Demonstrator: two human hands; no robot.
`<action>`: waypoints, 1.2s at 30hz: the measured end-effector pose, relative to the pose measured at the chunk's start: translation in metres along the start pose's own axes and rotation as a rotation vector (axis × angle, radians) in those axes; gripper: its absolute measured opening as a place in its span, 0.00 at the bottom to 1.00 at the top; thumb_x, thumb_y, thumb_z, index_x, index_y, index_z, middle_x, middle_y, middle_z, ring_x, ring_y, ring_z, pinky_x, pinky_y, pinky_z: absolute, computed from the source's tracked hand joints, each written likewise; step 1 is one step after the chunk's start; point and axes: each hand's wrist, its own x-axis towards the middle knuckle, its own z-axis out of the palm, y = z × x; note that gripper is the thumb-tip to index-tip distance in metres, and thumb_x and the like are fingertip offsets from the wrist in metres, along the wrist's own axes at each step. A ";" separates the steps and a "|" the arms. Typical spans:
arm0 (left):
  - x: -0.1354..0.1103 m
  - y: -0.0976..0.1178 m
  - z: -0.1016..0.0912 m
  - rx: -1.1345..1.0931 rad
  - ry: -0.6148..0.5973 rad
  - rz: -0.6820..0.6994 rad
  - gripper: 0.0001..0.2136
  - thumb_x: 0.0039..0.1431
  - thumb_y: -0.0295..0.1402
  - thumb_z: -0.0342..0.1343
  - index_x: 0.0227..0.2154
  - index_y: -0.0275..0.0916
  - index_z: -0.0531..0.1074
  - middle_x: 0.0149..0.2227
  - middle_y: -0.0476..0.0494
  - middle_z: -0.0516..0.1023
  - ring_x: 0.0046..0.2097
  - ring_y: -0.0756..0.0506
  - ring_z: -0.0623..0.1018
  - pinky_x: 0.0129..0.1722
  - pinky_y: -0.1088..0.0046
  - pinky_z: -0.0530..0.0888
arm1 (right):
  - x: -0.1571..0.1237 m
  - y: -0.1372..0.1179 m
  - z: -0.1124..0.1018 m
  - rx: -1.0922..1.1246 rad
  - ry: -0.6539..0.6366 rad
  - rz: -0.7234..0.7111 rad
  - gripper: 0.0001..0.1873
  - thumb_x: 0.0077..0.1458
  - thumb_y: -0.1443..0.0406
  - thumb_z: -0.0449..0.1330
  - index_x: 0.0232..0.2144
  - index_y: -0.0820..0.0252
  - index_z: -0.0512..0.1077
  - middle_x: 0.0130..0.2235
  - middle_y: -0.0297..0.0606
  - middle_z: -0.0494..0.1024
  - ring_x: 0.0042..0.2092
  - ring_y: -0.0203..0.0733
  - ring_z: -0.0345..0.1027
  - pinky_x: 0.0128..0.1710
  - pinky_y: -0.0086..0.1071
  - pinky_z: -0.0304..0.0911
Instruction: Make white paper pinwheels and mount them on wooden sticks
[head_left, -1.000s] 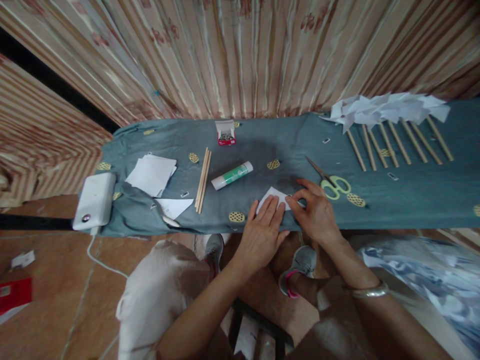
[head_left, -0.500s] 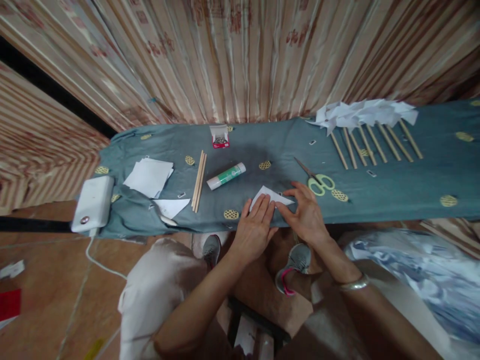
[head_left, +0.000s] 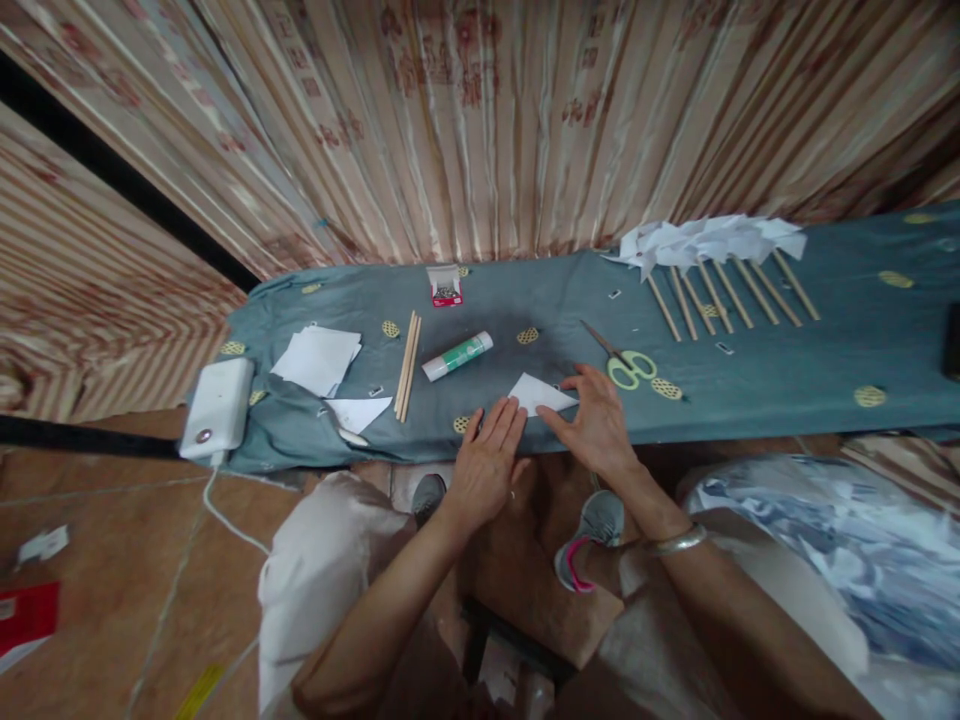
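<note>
A folded white paper triangle lies on the blue-grey cloth near its front edge. My left hand lies flat at the paper's lower left corner, fingers stretched out. My right hand rests at the paper's right point, fingers spread and touching its edge. Green-handled scissors lie just right of my right hand. A glue stick lies behind the paper to the left.
Two wooden sticks, a stack of white paper squares and a loose folded paper lie at left. A white box sits on the left end. A small staple box stands behind. Several sticks with paper tops lie at right.
My left hand has slid back off the paper toward the table's front edge, baring more of the triangle. My right hand has eased back to the paper's right point. The camera view shifted.
</note>
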 end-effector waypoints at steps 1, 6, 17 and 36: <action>0.000 0.000 0.000 0.005 -0.004 -0.001 0.27 0.62 0.33 0.51 0.62 0.32 0.54 0.66 0.33 0.56 0.68 0.40 0.54 0.64 0.53 0.55 | -0.001 0.000 0.000 -0.003 -0.001 0.007 0.22 0.51 0.52 0.60 0.41 0.62 0.69 0.57 0.57 0.67 0.61 0.60 0.56 0.57 0.56 0.55; -0.008 -0.007 -0.003 0.032 0.002 -0.019 0.27 0.63 0.33 0.51 0.63 0.32 0.54 0.66 0.34 0.59 0.67 0.41 0.56 0.64 0.55 0.57 | -0.005 0.012 -0.004 0.036 0.031 0.015 0.15 0.54 0.57 0.57 0.40 0.61 0.69 0.57 0.55 0.67 0.60 0.58 0.57 0.59 0.55 0.53; -0.031 -0.018 -0.014 0.009 0.047 -0.068 0.24 0.63 0.32 0.50 0.61 0.33 0.57 0.64 0.32 0.61 0.66 0.40 0.59 0.63 0.53 0.59 | -0.008 0.023 -0.009 0.059 0.071 -0.031 0.10 0.53 0.66 0.51 0.36 0.59 0.71 0.52 0.52 0.72 0.57 0.56 0.62 0.57 0.55 0.55; -0.038 -0.017 -0.009 -0.089 0.006 -0.120 0.27 0.63 0.35 0.52 0.62 0.32 0.55 0.67 0.35 0.55 0.68 0.40 0.54 0.66 0.55 0.52 | -0.003 0.013 -0.006 0.254 0.001 0.046 0.16 0.48 0.51 0.60 0.31 0.57 0.75 0.50 0.48 0.76 0.51 0.54 0.70 0.55 0.51 0.60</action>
